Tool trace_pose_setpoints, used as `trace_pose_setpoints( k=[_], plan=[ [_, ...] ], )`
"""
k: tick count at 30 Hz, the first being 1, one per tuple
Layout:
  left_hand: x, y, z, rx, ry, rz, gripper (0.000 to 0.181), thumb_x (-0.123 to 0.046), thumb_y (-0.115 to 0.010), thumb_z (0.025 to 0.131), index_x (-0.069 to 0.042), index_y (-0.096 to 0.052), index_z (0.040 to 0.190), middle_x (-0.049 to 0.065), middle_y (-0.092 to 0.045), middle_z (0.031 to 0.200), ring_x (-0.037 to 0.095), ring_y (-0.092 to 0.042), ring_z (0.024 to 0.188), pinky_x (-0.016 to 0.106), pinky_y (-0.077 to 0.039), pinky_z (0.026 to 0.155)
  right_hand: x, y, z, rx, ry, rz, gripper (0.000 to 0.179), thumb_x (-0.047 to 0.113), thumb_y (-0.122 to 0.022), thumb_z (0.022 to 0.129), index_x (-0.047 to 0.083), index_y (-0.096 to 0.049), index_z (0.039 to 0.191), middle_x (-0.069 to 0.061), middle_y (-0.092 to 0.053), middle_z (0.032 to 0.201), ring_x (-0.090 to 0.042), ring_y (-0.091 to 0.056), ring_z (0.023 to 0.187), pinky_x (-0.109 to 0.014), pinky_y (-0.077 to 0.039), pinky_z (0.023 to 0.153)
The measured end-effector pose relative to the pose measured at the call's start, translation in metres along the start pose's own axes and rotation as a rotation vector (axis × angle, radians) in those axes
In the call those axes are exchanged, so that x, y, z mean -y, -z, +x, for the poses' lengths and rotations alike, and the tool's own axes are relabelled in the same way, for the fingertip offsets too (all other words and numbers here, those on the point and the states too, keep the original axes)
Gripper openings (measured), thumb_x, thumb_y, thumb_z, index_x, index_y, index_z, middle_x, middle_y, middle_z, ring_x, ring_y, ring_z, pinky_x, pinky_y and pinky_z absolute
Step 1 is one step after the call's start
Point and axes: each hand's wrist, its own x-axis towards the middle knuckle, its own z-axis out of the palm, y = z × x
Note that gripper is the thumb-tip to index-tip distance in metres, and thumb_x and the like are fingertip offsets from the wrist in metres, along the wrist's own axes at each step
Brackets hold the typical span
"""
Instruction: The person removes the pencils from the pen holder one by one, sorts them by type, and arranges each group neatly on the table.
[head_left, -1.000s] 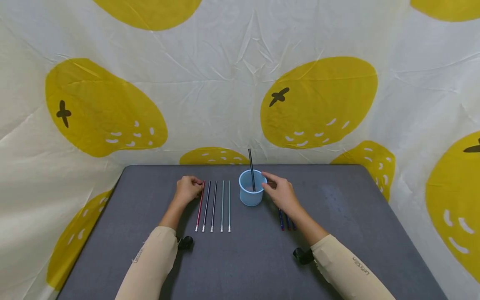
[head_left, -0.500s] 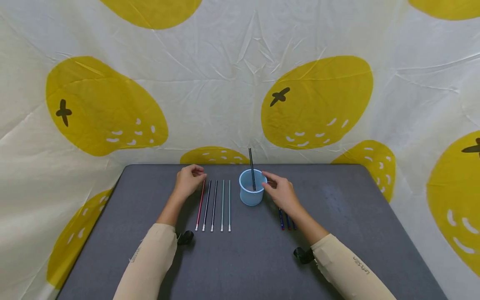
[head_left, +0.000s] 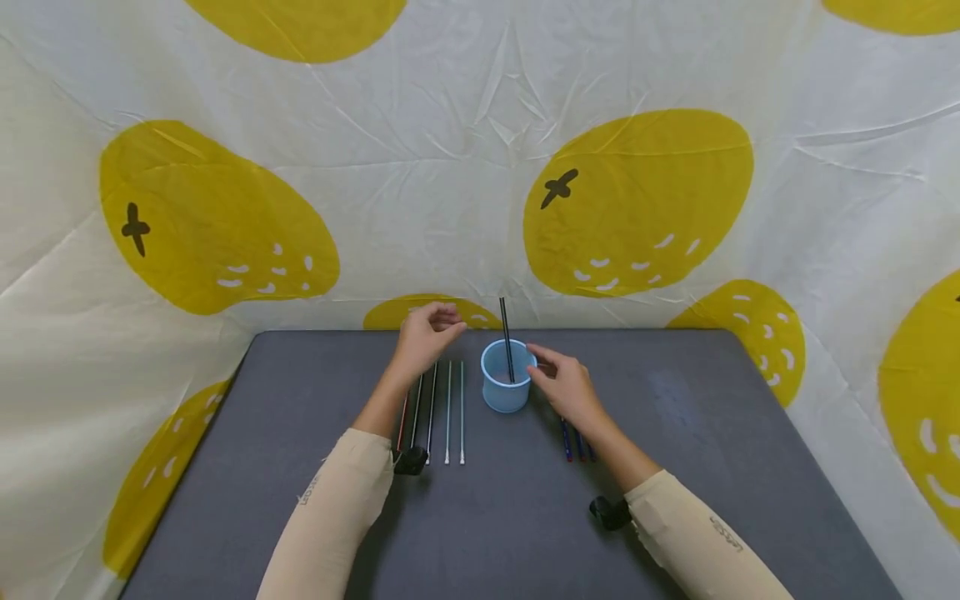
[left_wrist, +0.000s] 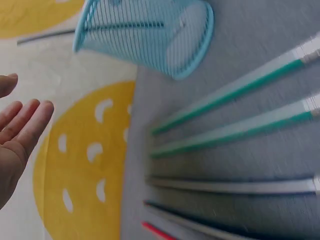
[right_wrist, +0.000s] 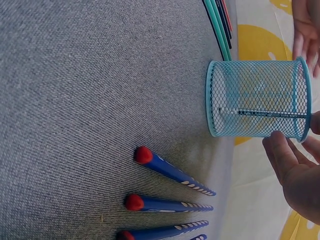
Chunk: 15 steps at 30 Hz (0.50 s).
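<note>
My left hand (head_left: 425, 340) hovers above the far ends of a row of pencils, fingers extended and holding nothing. In the left wrist view that hand (left_wrist: 20, 137) is apart from the pencils. The row has two green pencils (left_wrist: 232, 135), two dark pencils (head_left: 432, 408) and a red pencil (head_left: 402, 421), partly behind the left forearm. My right hand (head_left: 566, 387) steadies a light-blue mesh pencil cup (head_left: 504, 396), thumb and fingers at its right rim. Dark, thin pencils (head_left: 506, 333) lean inside the cup. Beneath the right forearm lie several blue pencils (right_wrist: 175, 175) with red ends.
A dark grey table (head_left: 487, 533) carries everything. Behind it hangs a white cloth (head_left: 420, 217) with yellow fruit prints. Black wrist cameras (head_left: 611, 512) sit by both sleeves.
My left hand has lifted off the red pencil's far end and moved right and up toward the cup, with nothing in it. The right hand has stayed at the cup.
</note>
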Motion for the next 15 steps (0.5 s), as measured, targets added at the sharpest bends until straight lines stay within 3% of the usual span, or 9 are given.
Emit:
trace_pose_setpoints(
  k=[9,15],
  plan=[
    [-0.022,-0.036,0.019,0.069,-0.045,-0.067,0.037,-0.010,-0.077,0.093,0.004,-0.067,0.125,0.021,-0.073,0.117,0.033,-0.074,0.103,0.038,-0.062,0.090,-0.002,-0.001,0.002,0.001,0.011,0.008,0.043,0.018,-0.066,0.102,0.012,-0.061,0.145,-0.016,-0.068,0.135,-0.033,-0.069,0.118,-0.047,-0.059,0.097],
    [-0.026,-0.052,0.025,0.077,-0.045,-0.037,0.036,-0.005,-0.076,0.092,0.006,-0.066,0.125,0.022,-0.073,0.114,0.035,-0.074,0.102,0.038,-0.063,0.088,-0.001,-0.003,0.002,0.004,0.022,0.012,0.043,0.018,-0.066,0.102,0.012,-0.061,0.144,-0.016,-0.068,0.136,-0.032,-0.070,0.118,-0.048,-0.059,0.097]
  ],
)
